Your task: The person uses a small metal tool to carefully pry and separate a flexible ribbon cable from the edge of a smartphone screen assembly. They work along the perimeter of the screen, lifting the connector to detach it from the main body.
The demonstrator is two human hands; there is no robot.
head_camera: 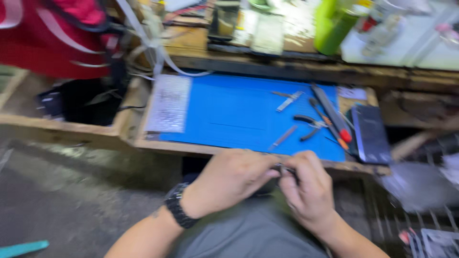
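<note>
My left hand point(229, 179) and my right hand point(306, 188) meet in front of the workbench edge, above my lap. Both pinch a small dark object point(285, 168) between their fingertips; the blur hides what it is. A black watch point(178, 206) is on my left wrist. Just beyond the hands lies a blue work mat point(229, 112) on the wooden bench. On the mat rest tweezers point(289, 100), a thin metal tool point(282, 137), small pliers point(311, 125) and a screwdriver with a red tip point(332, 117).
A dark phone-like slab point(370, 134) lies right of the mat. A clear gridded plate point(168, 102) covers the mat's left end. A green bottle point(332, 24) and clutter stand at the back. A red bag point(52, 33) sits at the upper left.
</note>
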